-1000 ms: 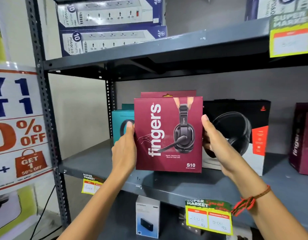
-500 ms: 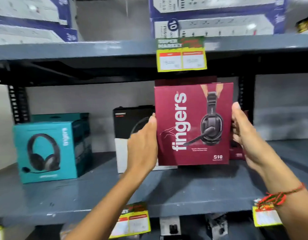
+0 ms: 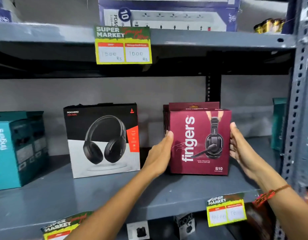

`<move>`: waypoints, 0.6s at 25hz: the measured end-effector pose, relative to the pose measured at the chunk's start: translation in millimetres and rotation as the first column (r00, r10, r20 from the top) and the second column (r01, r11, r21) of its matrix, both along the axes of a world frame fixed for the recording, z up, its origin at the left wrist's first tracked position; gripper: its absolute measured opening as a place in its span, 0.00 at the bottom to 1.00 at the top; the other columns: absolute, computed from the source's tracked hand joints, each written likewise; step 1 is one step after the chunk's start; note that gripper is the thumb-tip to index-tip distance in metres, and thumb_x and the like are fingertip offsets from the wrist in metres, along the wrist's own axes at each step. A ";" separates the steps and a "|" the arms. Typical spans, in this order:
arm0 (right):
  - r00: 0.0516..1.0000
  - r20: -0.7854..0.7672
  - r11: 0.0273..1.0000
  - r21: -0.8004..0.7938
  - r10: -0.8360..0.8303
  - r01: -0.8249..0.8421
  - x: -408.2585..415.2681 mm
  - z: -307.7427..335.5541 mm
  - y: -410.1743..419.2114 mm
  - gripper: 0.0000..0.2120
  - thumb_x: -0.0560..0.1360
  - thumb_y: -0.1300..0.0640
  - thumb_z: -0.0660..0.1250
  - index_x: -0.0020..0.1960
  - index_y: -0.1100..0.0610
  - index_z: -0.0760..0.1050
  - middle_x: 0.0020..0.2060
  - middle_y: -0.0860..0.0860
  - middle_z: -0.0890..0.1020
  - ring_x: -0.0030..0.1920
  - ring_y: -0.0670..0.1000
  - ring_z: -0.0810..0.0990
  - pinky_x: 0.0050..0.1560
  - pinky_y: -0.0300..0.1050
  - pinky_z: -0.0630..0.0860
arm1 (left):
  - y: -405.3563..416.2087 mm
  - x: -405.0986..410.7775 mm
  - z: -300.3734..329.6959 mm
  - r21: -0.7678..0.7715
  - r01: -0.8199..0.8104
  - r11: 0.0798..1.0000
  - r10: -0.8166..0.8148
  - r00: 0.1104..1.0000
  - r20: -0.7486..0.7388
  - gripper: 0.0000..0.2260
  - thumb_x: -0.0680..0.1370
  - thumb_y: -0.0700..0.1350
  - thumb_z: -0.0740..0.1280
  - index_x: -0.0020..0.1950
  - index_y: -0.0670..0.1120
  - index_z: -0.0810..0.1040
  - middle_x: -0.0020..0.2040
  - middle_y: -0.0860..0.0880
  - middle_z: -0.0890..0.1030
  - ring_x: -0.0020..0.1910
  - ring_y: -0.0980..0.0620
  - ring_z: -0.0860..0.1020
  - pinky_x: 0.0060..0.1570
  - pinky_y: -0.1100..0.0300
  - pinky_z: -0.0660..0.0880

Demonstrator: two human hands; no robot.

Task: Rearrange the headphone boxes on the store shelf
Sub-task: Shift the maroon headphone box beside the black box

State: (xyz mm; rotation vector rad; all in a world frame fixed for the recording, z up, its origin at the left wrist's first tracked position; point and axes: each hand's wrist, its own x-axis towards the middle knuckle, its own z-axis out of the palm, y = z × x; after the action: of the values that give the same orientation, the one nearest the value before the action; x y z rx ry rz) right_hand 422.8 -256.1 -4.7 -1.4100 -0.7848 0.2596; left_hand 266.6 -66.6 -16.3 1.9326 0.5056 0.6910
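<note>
A maroon "fingers" headphone box (image 3: pixel 200 142) stands on the grey shelf (image 3: pixel 115 191) at the right, in front of another maroon box (image 3: pixel 193 105) whose top shows behind it. My left hand (image 3: pixel 160 153) presses its left edge and my right hand (image 3: pixel 239 144) holds its right edge. A black and white headphone box (image 3: pixel 103 139) stands upright to the left, with a gap between. A teal "fingers" box (image 3: pixel 16 149) sits at the far left.
The upper shelf (image 3: pixel 210 40) carries power-strip boxes (image 3: pixel 167 16) and a yellow price tag (image 3: pixel 123 45). A perforated steel upright (image 3: pixel 295 118) bounds the right side, with a teal box (image 3: pixel 278 122) beyond it. Price tags (image 3: pixel 226 210) hang off the shelf's front edge.
The maroon box, held in both hands, has travelled right past the black and white box and come down onto the shelf in front of another maroon box.
</note>
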 end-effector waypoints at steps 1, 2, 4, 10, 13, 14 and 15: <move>1.000 -0.009 1.000 0.005 0.025 -0.025 5.3 -2.0 2.8 0.40 0.70 0.22 0.57 0.76 0.40 0.66 0.73 0.46 0.75 0.73 0.49 0.72 0.78 0.55 0.62 | 3.7 4.3 -2.9 -0.013 0.009 1.000 -0.009 1.000 0.002 0.45 0.63 0.87 0.45 0.76 0.72 0.66 0.79 0.55 0.74 0.79 0.48 0.70 0.80 0.42 0.63; 0.999 -0.020 0.999 0.022 0.048 -0.047 8.4 -3.2 6.1 0.37 0.69 0.23 0.58 0.73 0.39 0.70 0.69 0.44 0.79 0.71 0.47 0.74 0.77 0.53 0.64 | 6.2 6.8 -3.7 -0.019 0.011 1.000 -0.011 1.000 0.002 0.45 0.63 0.87 0.46 0.76 0.73 0.65 0.80 0.56 0.72 0.80 0.49 0.69 0.80 0.42 0.62; 0.995 -0.040 0.995 0.046 0.088 -0.086 14.6 -4.2 13.0 0.29 0.70 0.25 0.59 0.66 0.37 0.75 0.61 0.39 0.84 0.66 0.43 0.78 0.74 0.49 0.67 | 10.4 10.6 -6.9 -0.002 0.013 1.000 -0.013 1.000 -0.003 0.45 0.63 0.87 0.45 0.78 0.72 0.62 0.81 0.58 0.70 0.81 0.50 0.67 0.81 0.42 0.60; 0.987 0.033 0.987 -0.023 0.160 -0.159 39.6 -13.9 28.1 0.33 0.74 0.49 0.75 0.75 0.46 0.66 0.67 0.47 0.81 0.66 0.49 0.80 0.71 0.55 0.72 | 14.2 5.8 -6.9 0.127 0.058 0.990 -0.056 0.998 -0.017 0.38 0.76 0.77 0.49 0.84 0.64 0.53 0.81 0.62 0.66 0.79 0.56 0.66 0.80 0.52 0.59; 0.979 0.102 0.980 -0.113 0.176 -0.165 47.2 -18.3 26.4 0.43 0.71 0.67 0.76 0.78 0.46 0.59 0.67 0.49 0.79 0.64 0.49 0.81 0.63 0.49 0.78 | 19.0 3.3 -9.3 0.275 0.108 0.955 -0.115 0.993 0.007 0.30 0.83 0.61 0.62 0.83 0.62 0.55 0.75 0.61 0.73 0.70 0.61 0.73 0.71 0.62 0.68; 0.975 0.113 0.974 -0.141 0.193 -0.177 52.4 -20.2 25.7 0.46 0.71 0.68 0.76 0.79 0.44 0.58 0.68 0.48 0.79 0.65 0.48 0.81 0.63 0.49 0.78 | 21.7 6.7 -11.2 0.282 0.118 0.952 -0.128 0.992 0.016 0.32 0.81 0.60 0.67 0.82 0.63 0.56 0.74 0.59 0.76 0.70 0.59 0.76 0.71 0.59 0.71; 0.967 0.125 0.965 -0.171 0.221 -0.198 56.5 -21.3 24.6 0.47 0.70 0.69 0.76 0.79 0.43 0.57 0.69 0.47 0.78 0.64 0.46 0.81 0.62 0.47 0.79 | 25.0 10.5 -13.0 0.270 0.124 0.955 -0.134 0.991 0.016 0.36 0.79 0.60 0.70 0.82 0.62 0.56 0.74 0.57 0.77 0.70 0.57 0.78 0.72 0.56 0.74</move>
State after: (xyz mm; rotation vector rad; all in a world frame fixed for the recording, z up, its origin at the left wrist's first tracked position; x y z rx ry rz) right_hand 479.2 -231.5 -26.0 -1.5067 -1.0544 0.3947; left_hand 277.1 -41.6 -29.3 2.1813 0.2703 0.7367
